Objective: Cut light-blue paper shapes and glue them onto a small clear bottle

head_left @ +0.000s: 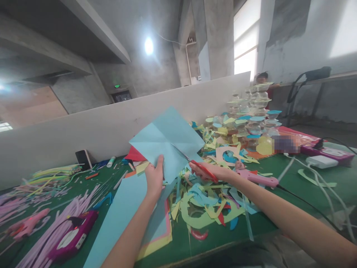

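Note:
My left hand [155, 175] pinches the lower edge of a folded light-blue paper sheet [164, 143], held up above the green table [287, 186]. My right hand [208, 172] grips red-handled scissors [202, 168], whose blades reach into the sheet from its right side. Coloured paper scraps [200, 208] lie heaped on the table just below both hands.
Larger blue sheets [122, 216] lie under my left arm. A pink glue gun [258, 178] with a black cord lies to the right, another [26, 225] at far left beside purple strips [64, 219]. A phone [83, 159] leans on the white divider [83, 130]. Stacked cups [251, 119] stand behind.

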A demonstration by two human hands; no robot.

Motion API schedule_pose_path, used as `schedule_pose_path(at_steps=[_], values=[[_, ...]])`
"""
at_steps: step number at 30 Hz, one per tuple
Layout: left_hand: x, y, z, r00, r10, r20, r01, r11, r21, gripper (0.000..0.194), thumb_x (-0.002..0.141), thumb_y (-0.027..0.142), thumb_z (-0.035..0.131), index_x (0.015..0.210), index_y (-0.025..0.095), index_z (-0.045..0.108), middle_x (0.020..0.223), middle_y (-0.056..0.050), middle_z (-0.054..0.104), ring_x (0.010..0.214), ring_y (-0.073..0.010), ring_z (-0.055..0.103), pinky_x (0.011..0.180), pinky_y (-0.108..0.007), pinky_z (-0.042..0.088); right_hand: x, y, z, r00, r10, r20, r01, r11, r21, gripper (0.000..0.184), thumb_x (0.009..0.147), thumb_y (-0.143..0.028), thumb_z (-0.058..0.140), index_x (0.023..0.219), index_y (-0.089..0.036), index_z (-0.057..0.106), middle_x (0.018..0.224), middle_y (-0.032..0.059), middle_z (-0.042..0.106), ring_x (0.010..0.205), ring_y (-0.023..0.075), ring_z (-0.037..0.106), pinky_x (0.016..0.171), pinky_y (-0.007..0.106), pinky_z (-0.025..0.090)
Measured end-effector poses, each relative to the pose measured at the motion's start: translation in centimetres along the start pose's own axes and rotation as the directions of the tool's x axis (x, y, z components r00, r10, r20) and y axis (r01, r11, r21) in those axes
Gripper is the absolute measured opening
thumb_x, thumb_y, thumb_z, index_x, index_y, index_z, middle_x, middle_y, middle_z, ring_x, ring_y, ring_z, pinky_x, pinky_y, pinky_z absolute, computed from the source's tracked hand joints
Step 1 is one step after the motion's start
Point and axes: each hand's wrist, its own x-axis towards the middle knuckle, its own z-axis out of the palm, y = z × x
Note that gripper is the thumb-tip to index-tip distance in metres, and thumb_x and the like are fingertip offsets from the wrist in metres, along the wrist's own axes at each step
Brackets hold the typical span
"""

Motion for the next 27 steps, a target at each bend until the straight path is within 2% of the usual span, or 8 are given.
schedule_pose_path(at_steps=[7, 10, 15, 18, 22, 27], values=[[0.1, -0.2, 0.3, 1.000, -0.010, 0.011, 0.010, 1.000, -0.007, 0.052, 0.077, 0.057, 0.061, 0.051, 0.024, 0.030, 0.038, 0.007, 0.030, 0.034, -0.0101, 0.034, 0.036, -0.024, 0.027, 1.1, 1.4, 0.4, 0.995, 0.098, 0.011, -0.099, 0.982, 0.163, 0.049, 0.085, -0.069, 0.044, 0.076, -0.021, 0.046, 0.054, -0.0074, 0.036, 0.041, 0.0083, 0.035, 0.041, 0.023, 0.029], [0.2, -0.3, 0.2, 0.999, -0.028, 0.018, 0.029, 0.999, -0.027, 0.050, 0.077, 0.057, 0.062, 0.052, 0.023, 0.033, 0.040, 0.006, 0.033, 0.037, -0.0101, 0.035, 0.037, -0.023, 0.028, 1.1, 1.5, 0.5, 0.991, 0.136, -0.003, -0.134, 0.978, 0.158, 0.051, 0.085, -0.071, 0.042, 0.075, -0.021, 0.046, 0.049, -0.0077, 0.036, 0.039, 0.0089, 0.036, 0.039, 0.022, 0.029], [0.2, -0.6, 0.3, 0.999, -0.021, 0.030, 0.021, 1.000, -0.014, 0.050, 0.075, 0.060, 0.062, 0.053, 0.023, 0.036, 0.043, 0.006, 0.033, 0.040, -0.0096, 0.033, 0.040, -0.023, 0.027, 0.3, 0.1, 0.5, 0.999, 0.015, 0.029, -0.021, 0.979, 0.202, 0.048, 0.086, -0.067, 0.046, 0.070, -0.021, 0.040, 0.056, -0.0069, 0.033, 0.042, 0.0070, 0.031, 0.042, 0.022, 0.029], [0.0, -0.8, 0.6, 0.999, -0.019, 0.036, 0.020, 0.999, -0.025, 0.051, 0.073, 0.059, 0.064, 0.053, 0.023, 0.034, 0.043, 0.007, 0.032, 0.041, -0.0090, 0.032, 0.040, -0.022, 0.027, 0.3, -0.2, 0.7, 1.000, -0.023, 0.009, 0.021, 0.976, 0.218, 0.047, 0.085, -0.065, 0.049, 0.070, -0.022, 0.036, 0.059, -0.0065, 0.030, 0.044, 0.0071, 0.026, 0.042, 0.024, 0.027], [-0.5, -0.5, 0.9, 0.998, -0.021, 0.056, 0.025, 0.997, -0.073, 0.049, 0.071, 0.059, 0.066, 0.054, 0.021, 0.040, 0.042, 0.007, 0.035, 0.041, -0.0089, 0.034, 0.039, -0.022, 0.028, 1.1, 0.8, 0.9, 0.998, 0.043, -0.036, -0.034, 0.975, 0.217, 0.047, 0.087, -0.065, 0.047, 0.071, -0.022, 0.038, 0.055, -0.0061, 0.032, 0.042, 0.0080, 0.029, 0.040, 0.025, 0.025], [-0.9, 0.4, 0.8, 0.992, -0.081, 0.096, 0.091, 0.990, -0.111, 0.041, 0.072, 0.055, 0.066, 0.063, 0.017, 0.053, 0.043, 0.005, 0.042, 0.039, -0.0111, 0.040, 0.037, -0.023, 0.030, 1.7, 1.6, 1.0, 0.983, 0.165, -0.085, -0.152, 0.978, 0.139, 0.053, 0.084, -0.072, 0.043, 0.069, -0.021, 0.044, 0.047, -0.0061, 0.034, 0.038, 0.0093, 0.034, 0.038, 0.024, 0.027]])
